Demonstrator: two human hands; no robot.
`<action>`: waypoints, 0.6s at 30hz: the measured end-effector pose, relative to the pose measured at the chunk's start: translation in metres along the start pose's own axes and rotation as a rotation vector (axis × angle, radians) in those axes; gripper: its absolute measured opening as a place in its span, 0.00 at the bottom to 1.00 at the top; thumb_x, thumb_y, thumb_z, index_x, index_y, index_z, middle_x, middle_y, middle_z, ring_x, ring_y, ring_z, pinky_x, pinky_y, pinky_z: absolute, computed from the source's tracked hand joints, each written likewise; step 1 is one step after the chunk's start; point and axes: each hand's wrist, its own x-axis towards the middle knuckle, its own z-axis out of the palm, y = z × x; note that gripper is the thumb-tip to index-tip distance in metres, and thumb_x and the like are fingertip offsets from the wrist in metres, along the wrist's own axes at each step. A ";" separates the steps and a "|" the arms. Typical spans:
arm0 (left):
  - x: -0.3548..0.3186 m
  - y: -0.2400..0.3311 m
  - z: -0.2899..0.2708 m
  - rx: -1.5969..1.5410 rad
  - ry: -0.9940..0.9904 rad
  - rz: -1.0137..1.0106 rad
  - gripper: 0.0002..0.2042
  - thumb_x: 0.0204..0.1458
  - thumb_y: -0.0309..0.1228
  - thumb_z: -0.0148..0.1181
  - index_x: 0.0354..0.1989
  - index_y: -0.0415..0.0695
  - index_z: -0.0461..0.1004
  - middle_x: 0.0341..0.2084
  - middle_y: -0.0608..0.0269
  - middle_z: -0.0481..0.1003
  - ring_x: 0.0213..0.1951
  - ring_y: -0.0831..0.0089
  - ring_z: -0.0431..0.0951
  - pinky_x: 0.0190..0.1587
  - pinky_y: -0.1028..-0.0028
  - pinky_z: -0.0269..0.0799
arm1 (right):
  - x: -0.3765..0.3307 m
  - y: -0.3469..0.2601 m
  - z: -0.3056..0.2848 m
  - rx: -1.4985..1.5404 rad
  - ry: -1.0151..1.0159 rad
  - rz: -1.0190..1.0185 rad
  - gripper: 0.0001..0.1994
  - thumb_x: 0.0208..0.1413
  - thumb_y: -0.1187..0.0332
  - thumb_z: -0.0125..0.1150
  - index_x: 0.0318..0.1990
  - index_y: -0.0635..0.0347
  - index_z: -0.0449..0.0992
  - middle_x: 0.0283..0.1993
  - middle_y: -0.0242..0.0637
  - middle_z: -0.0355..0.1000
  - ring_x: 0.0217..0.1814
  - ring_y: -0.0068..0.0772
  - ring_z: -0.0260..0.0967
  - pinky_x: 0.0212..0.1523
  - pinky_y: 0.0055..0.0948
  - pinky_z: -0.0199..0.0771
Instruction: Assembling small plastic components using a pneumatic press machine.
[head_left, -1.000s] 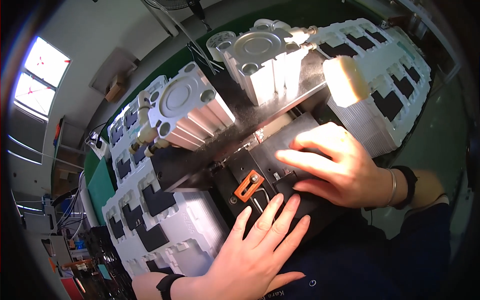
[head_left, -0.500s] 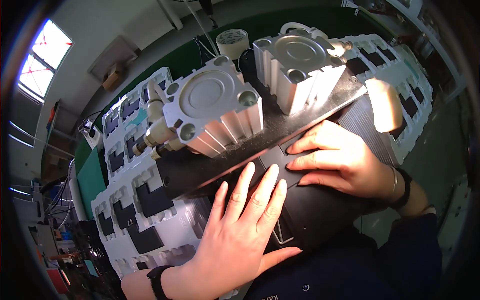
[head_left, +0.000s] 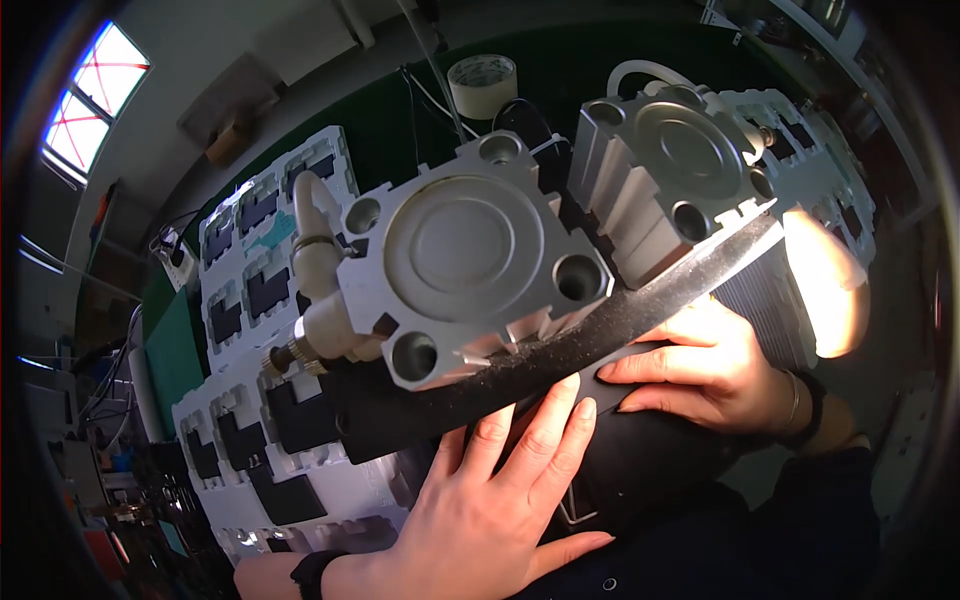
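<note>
Pressing flat, the left hand (head_left: 480, 510) and right hand (head_left: 705, 375) are laid with open fingers on the black part (head_left: 640, 465) beneath the press plate (head_left: 560, 345), apparently so it is steadied under the two cylinders (head_left: 465, 265).

Fingertips of both hands hidden under the black plate (head_left: 560, 365).

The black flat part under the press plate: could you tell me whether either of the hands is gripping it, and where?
Neither grips it. The left hand and right hand lie flat on top of the black part.
</note>
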 end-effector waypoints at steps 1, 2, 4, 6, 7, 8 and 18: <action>0.000 0.000 -0.001 -0.003 -0.003 0.000 0.43 0.48 0.58 0.64 0.64 0.35 0.64 0.66 0.43 0.57 0.68 0.39 0.52 0.65 0.45 0.56 | 0.000 0.000 0.000 0.001 -0.001 -0.001 0.17 0.43 0.67 0.75 0.44 0.56 0.84 0.47 0.40 0.77 0.51 0.44 0.74 0.52 0.37 0.71; 0.000 0.000 -0.002 -0.004 -0.005 0.000 0.43 0.48 0.58 0.64 0.64 0.35 0.64 0.66 0.43 0.57 0.68 0.39 0.52 0.65 0.46 0.56 | 0.000 0.001 0.001 0.000 0.005 -0.012 0.16 0.44 0.67 0.75 0.43 0.56 0.84 0.48 0.40 0.77 0.50 0.43 0.74 0.51 0.37 0.71; 0.000 0.001 -0.001 -0.003 -0.003 -0.004 0.43 0.48 0.58 0.64 0.64 0.35 0.64 0.66 0.43 0.57 0.68 0.40 0.52 0.65 0.46 0.57 | 0.000 0.001 0.001 0.004 0.014 -0.026 0.16 0.44 0.67 0.75 0.43 0.56 0.84 0.48 0.40 0.77 0.49 0.43 0.74 0.51 0.36 0.71; 0.001 0.002 -0.002 0.006 0.002 -0.002 0.43 0.48 0.58 0.64 0.64 0.35 0.64 0.66 0.43 0.57 0.68 0.40 0.52 0.65 0.46 0.57 | 0.000 0.000 -0.001 -0.029 0.009 -0.029 0.16 0.44 0.67 0.75 0.43 0.56 0.83 0.48 0.40 0.77 0.47 0.40 0.74 0.49 0.35 0.70; 0.001 0.002 -0.002 0.010 0.005 -0.004 0.42 0.48 0.57 0.64 0.64 0.36 0.64 0.66 0.43 0.57 0.69 0.40 0.52 0.64 0.46 0.58 | 0.000 0.000 -0.002 -0.033 0.016 -0.032 0.16 0.44 0.67 0.75 0.43 0.56 0.83 0.48 0.40 0.77 0.47 0.40 0.74 0.49 0.35 0.70; 0.001 0.003 -0.002 0.015 0.009 -0.005 0.42 0.48 0.57 0.65 0.64 0.36 0.64 0.67 0.43 0.57 0.69 0.41 0.52 0.64 0.45 0.58 | 0.001 0.000 -0.003 -0.042 0.008 -0.039 0.15 0.44 0.67 0.75 0.42 0.56 0.83 0.48 0.39 0.77 0.46 0.38 0.74 0.48 0.34 0.70; -0.004 0.007 -0.001 -0.399 0.404 0.010 0.17 0.48 0.30 0.72 0.44 0.39 0.75 0.40 0.56 0.71 0.37 0.64 0.76 0.40 0.69 0.76 | -0.026 -0.020 -0.011 -0.261 0.236 -0.239 0.11 0.44 0.65 0.73 0.37 0.53 0.82 0.50 0.37 0.76 0.48 0.36 0.69 0.45 0.32 0.75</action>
